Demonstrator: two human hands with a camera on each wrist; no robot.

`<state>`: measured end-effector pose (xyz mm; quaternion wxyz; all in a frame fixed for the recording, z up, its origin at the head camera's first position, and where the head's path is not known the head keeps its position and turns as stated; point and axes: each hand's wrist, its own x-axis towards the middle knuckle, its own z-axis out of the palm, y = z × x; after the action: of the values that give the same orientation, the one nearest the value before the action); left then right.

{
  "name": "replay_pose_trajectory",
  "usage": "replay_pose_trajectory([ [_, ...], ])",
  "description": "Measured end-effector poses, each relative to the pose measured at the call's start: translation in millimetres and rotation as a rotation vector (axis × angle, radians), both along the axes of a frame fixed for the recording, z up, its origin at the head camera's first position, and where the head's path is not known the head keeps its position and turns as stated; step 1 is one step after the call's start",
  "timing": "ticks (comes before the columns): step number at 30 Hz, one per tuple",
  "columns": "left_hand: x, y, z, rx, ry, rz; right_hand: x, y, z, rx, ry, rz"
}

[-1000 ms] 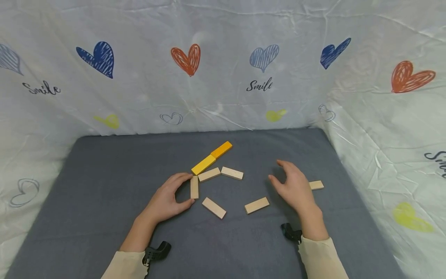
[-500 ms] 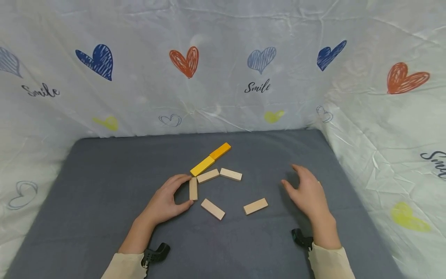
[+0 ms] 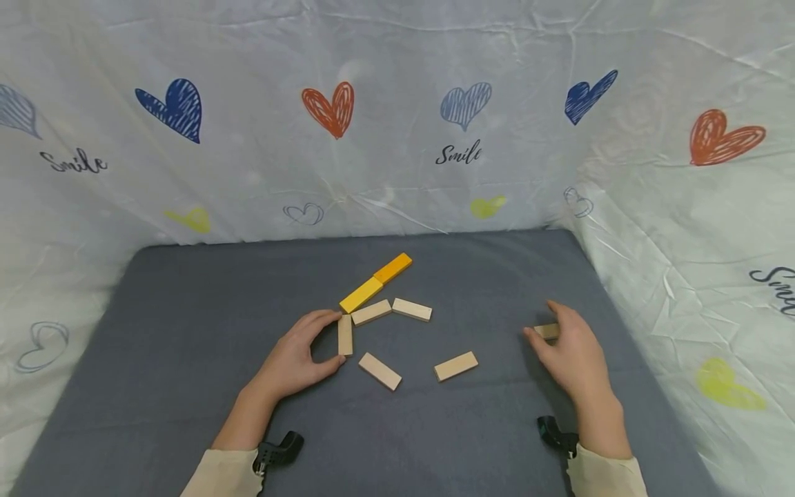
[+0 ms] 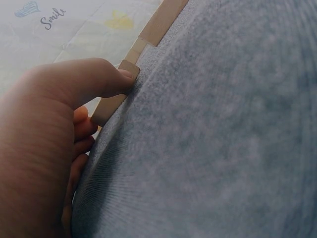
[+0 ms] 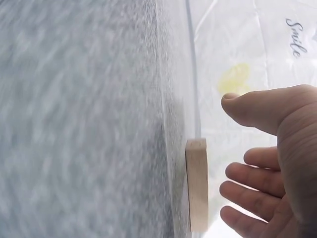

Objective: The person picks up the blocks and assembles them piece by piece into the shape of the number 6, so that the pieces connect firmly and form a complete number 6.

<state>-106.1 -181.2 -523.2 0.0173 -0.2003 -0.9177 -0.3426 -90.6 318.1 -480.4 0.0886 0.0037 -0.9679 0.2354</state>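
Note:
Between thumb and index finger my left hand (image 3: 298, 355) holds a plain wooden block (image 3: 345, 335) by its two ends, flat on the cloth. In the left wrist view the thumb lies against the end of this block (image 4: 108, 110). My right hand (image 3: 574, 355) is over at the right, fingers spread and apart from the thumb, above another plain block (image 3: 546, 331). That block (image 5: 197, 186) shows in the right wrist view, lying in front of the fingers with none gripping it. Part of it is hidden by the hand in the head view.
A yellow block (image 3: 361, 295) and an orange block (image 3: 393, 268) form a slanting line at the back. Two plain blocks, one left (image 3: 371, 313) and one right (image 3: 412, 310), adjoin below. Nearer lie a slanted block (image 3: 380, 371) and another block (image 3: 456, 366). Grey cloth (image 3: 186, 345) covers the table.
My right hand has moved right, and the block there, hidden half a second ago, now shows between thumb and index finger. My left hand stays on its block.

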Motion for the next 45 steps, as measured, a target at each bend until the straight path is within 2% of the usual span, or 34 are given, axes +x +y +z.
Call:
replay_pose_trajectory([
  [12,-0.3,0.3,0.0,0.001,0.001,0.0,9.7,13.0,-6.2,-0.002,-0.054,-0.082],
  [21,0.2,-0.7,-0.3,-0.013,0.003,0.005,12.0,13.5,-11.6,0.001,-0.083,-0.104],
  [31,-0.4,-0.7,-1.3,-0.016,0.011,0.007,13.2,12.3,-12.0,-0.031,-0.057,-0.14],
  [38,-0.7,0.0,-0.4,-0.013,0.009,0.005,13.7,12.0,-11.5,-0.031,-0.071,-0.141],
  [45,-0.7,-0.5,-1.1,-0.008,0.016,0.002,13.6,13.1,-12.0,-0.033,-0.046,-0.123],
])
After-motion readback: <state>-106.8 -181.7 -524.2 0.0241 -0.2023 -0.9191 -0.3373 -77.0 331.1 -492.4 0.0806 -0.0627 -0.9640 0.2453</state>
